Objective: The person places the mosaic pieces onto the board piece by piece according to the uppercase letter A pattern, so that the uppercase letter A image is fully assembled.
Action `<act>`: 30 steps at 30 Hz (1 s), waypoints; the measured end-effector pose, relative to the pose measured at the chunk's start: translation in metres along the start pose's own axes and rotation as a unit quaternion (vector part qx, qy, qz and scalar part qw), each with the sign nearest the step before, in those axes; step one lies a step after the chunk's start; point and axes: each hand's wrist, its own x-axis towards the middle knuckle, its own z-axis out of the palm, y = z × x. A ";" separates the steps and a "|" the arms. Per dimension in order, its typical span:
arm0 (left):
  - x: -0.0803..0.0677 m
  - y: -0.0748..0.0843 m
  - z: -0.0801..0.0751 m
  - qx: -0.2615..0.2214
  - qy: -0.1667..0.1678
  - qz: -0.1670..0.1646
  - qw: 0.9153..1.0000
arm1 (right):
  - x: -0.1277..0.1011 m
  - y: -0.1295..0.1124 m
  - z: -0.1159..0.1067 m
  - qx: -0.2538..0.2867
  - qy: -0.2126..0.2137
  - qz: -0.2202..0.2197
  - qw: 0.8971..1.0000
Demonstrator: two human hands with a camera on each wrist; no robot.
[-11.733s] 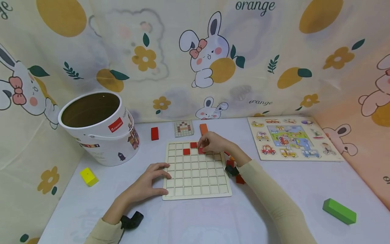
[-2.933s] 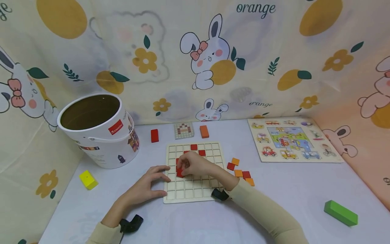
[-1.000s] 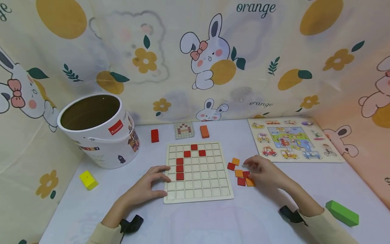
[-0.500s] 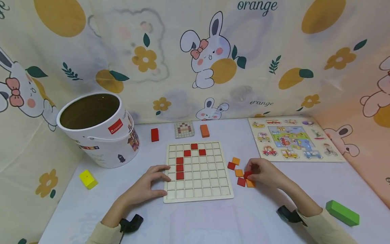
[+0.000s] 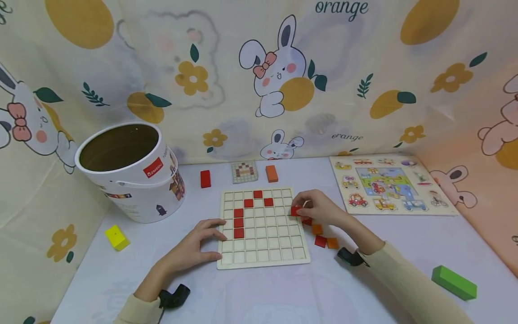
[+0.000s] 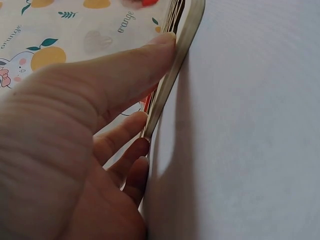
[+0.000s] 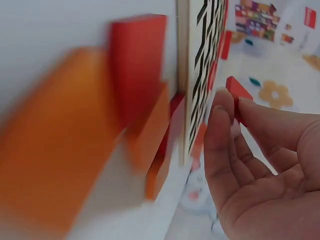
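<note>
Red square tile (image 5: 296, 210) pinched at the fingertips of the right hand (image 5: 319, 210), held over the right edge of the wooden grid board (image 5: 263, 258), about the third row from the far side. In the right wrist view the same tile (image 7: 236, 95) sits between thumb and forefinger, other fingers loosely curled; whether it touches the board yet cannot be told, that view being blurred.

Grid board lies flat on the desk (image 5: 259, 292), centre. Six red tiles already seated in it: three near the far edge forming a small peak (image 5: 257, 198), three stacked in a column on the left side (image 5: 238, 223).

Left hand (image 5: 194, 245) rests at the board's left edge, fingers spread and fairly straight, tips on the frame; the left wrist view shows the thumb (image 6: 125, 70) pressed against the board's rim (image 6: 180, 55). It grips nothing.

Loose tiles just right of the board: an orange one (image 5: 317, 229), a red one (image 5: 320, 241), another orange (image 5: 332, 243), close together.

Farther out: small pattern card (image 5: 244, 172) beyond the board, flanked by a red block (image 5: 205, 178) and an orange block (image 5: 271, 173). White bucket (image 5: 133, 175) far left, tilted, open. Yellow block (image 5: 117, 237) in front of it. Vehicle puzzle board (image 5: 386, 184) far right. Green block (image 5: 452, 282) near right.
</note>
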 end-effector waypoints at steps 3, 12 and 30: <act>0.000 0.000 0.000 -0.001 -0.001 -0.003 1.000 | 0.019 -0.006 0.009 -0.023 -0.008 -0.008 1.000; 0.000 0.000 0.000 0.000 0.001 -0.005 1.000 | 0.042 -0.011 0.020 -0.051 0.009 0.007 0.999; 0.000 0.000 0.001 0.004 0.002 -0.006 1.000 | 0.037 -0.015 0.029 -0.119 0.035 0.032 0.992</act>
